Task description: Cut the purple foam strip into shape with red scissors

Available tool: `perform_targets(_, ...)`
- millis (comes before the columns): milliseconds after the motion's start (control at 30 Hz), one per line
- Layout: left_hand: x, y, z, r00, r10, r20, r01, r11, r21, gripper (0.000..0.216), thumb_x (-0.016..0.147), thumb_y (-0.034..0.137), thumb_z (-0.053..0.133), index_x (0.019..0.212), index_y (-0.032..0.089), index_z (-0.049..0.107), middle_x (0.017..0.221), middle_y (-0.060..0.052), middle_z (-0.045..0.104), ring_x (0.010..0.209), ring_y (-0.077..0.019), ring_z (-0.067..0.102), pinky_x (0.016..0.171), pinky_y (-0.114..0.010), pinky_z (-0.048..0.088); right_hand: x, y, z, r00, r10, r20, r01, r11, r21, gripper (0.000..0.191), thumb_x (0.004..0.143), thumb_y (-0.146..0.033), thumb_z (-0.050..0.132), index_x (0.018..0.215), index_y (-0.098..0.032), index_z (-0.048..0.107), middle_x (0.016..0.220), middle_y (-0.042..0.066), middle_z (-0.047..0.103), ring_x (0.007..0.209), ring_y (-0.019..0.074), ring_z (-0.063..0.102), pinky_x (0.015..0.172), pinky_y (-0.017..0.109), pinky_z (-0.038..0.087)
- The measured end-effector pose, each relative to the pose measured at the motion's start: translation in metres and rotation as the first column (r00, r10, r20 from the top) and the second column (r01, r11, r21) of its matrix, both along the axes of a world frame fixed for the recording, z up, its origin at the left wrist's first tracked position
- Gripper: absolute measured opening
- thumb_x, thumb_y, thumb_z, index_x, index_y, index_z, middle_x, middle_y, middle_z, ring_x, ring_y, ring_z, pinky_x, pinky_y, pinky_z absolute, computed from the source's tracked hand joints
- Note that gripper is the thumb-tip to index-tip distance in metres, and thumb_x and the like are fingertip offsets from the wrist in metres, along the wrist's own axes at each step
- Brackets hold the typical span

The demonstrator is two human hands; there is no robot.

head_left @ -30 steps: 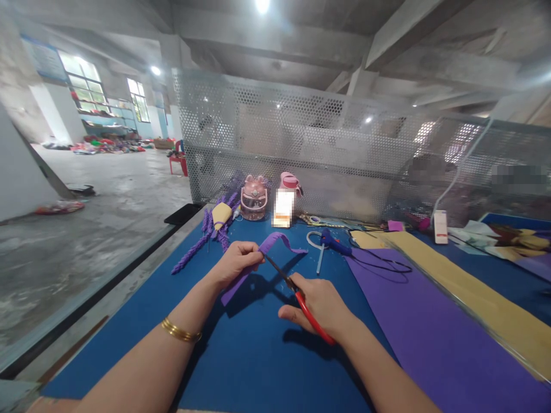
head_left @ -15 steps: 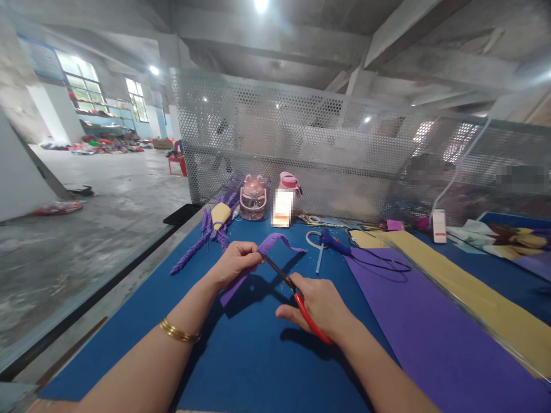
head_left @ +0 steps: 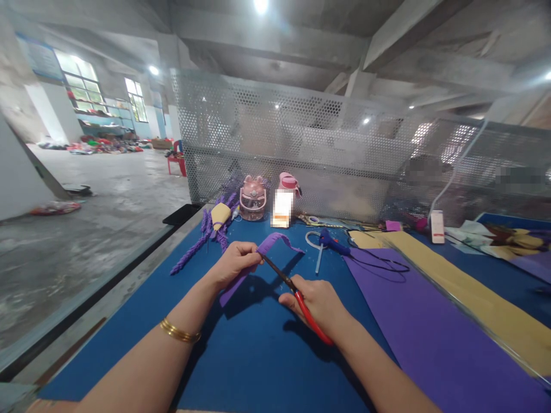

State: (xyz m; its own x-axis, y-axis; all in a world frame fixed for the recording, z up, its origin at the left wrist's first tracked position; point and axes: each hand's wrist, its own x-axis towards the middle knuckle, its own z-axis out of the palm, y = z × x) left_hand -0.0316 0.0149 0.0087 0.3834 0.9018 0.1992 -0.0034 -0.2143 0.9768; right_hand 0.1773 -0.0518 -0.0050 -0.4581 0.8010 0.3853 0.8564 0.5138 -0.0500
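Observation:
My left hand (head_left: 238, 263) pinches a purple strip (head_left: 272, 241) of foam or paper between thumb and fingers. Its far part curls up and away to the right; the flat near end hangs below the hand. My right hand (head_left: 321, 304) is closed around the red handles of a pair of scissors (head_left: 310, 324). The dark blades point up and left and meet the strip beside my left fingertips. Whether they are cutting into it cannot be made out. A blue glue gun (head_left: 334, 243) with a pale glue stick lies beyond my right hand.
Purple braided stems with a yellow wrap (head_left: 221, 217) lie at the back left. A pink clear cup (head_left: 253, 199), a pink bottle (head_left: 287, 181) and a lit phone (head_left: 282, 209) stand before the perforated metal screen (head_left: 327, 155). Purple sheet (head_left: 434, 327) and yellow sheet (head_left: 486, 310) cover the right side.
My right thumb has moved slightly inward, toward the scissors' handles, which look a little more closed. My left hand and the strip stay almost still.

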Motion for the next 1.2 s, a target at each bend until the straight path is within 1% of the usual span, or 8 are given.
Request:
perform_targets(267,0.0007,-0.0016,0.0005,1.0,-0.007,0.017,0.007,1.0,-0.009,0.018,0.066,0.029,0.061,0.057,0.014,0.057,0.041,0.006,0.045,0.039,-0.0046,0.029,0.042,-0.021,0.015,-0.0017,-0.0001,0.0,1.0,-0.012,0.026,0.012,1.0,-0.01,0.071,0.089,-0.066,0.003,0.079,-0.018,0.054,0.061,0.007,0.066,0.053,0.0202,0.064,0.046,0.027,0.018)
perform_targets(400,0.0018,-0.0011,0.0001,1.0,-0.007,0.021,0.008,1.0,-0.007,0.019,0.066,0.03,0.06,0.057,0.013,0.056,0.041,0.006,0.043,0.04,-0.0046,0.029,0.043,-0.021,0.016,-0.0038,-0.0015,0.0009,0.999,-0.026,0.027,0.027,0.999,-0.025,0.058,0.091,-0.064,0.018,0.082,-0.018,0.053,0.062,0.004,0.066,0.055,0.0198,0.064,0.046,0.026,0.018)
perform_targets(467,0.002,-0.0007,-0.0004,1.0,-0.008,0.009,0.009,1.0,-0.001,0.02,0.066,0.031,0.061,0.057,0.013,0.056,0.041,0.006,0.043,0.04,-0.0046,0.029,0.043,-0.02,0.016,-0.0047,-0.0031,0.002,0.999,-0.041,0.031,0.042,0.999,-0.03,0.053,0.087,-0.066,0.03,0.085,-0.018,0.053,0.063,0.003,0.066,0.055,0.0204,0.064,0.046,0.025,0.018)
perform_targets(633,0.0027,-0.001,-0.0005,1.0,-0.018,-0.014,0.018,1.0,-0.008,0.02,0.066,0.031,0.06,0.058,0.013,0.057,0.041,0.007,0.041,0.039,-0.0044,0.029,0.043,-0.02,0.015,-0.0044,-0.0055,0.0031,0.999,-0.034,0.028,0.036,0.998,-0.044,0.058,0.076,-0.075,0.041,0.083,-0.019,0.051,0.061,0.001,0.065,0.056,0.0216,0.064,0.047,0.025,0.019)
perform_targets(733,0.0037,-0.0021,0.0006,1.0,-0.021,-0.01,0.02,1.0,-0.013,0.02,0.065,0.031,0.06,0.057,0.013,0.056,0.04,0.007,0.041,0.04,-0.0044,0.029,0.043,-0.02,0.015,-0.0042,-0.004,0.0016,0.999,-0.023,0.031,0.024,0.999,-0.045,0.059,0.08,-0.074,0.034,0.087,-0.018,0.053,0.062,0.003,0.065,0.057,0.0223,0.065,0.047,0.025,0.019)
perform_targets(833,0.004,-0.0025,0.0014,1.0,-0.024,-0.01,0.024,0.999,-0.024,0.019,0.064,0.03,0.06,0.057,0.013,0.056,0.041,0.007,0.042,0.04,-0.0045,0.029,0.043,-0.02,0.016,-0.004,-0.0018,-0.0003,0.999,-0.021,0.044,0.024,0.998,-0.054,0.065,0.088,-0.069,0.015,0.087,-0.017,0.055,0.061,0.005,0.066,0.056,0.0223,0.065,0.047,0.026,0.02)
perform_targets(933,0.0037,-0.0022,0.0016,1.0,-0.031,0.0,0.031,0.999,-0.037,0.018,0.064,0.03,0.059,0.057,0.013,0.056,0.04,0.007,0.042,0.04,-0.0045,0.029,0.043,-0.02,0.016,-0.004,-0.0007,-0.0011,0.999,-0.024,0.038,0.026,0.998,-0.049,0.075,0.087,-0.067,0.0,0.083,-0.017,0.056,0.061,0.006,0.066,0.056,0.0227,0.065,0.046,0.026,0.02)
perform_targets(1200,0.005,-0.0021,0.001,1.0,-0.024,0.011,0.024,0.998,-0.052,0.017,0.062,0.029,0.059,0.055,0.014,0.055,0.041,0.007,0.043,0.04,-0.0047,0.03,0.043,-0.021,0.017,-0.006,-0.0007,-0.0037,0.999,-0.027,0.031,0.028,0.999,-0.022,0.078,0.088,-0.065,-0.004,0.083,-0.017,0.056,0.06,0.007,0.066,0.055,0.022,0.065,0.046,0.026,0.021)
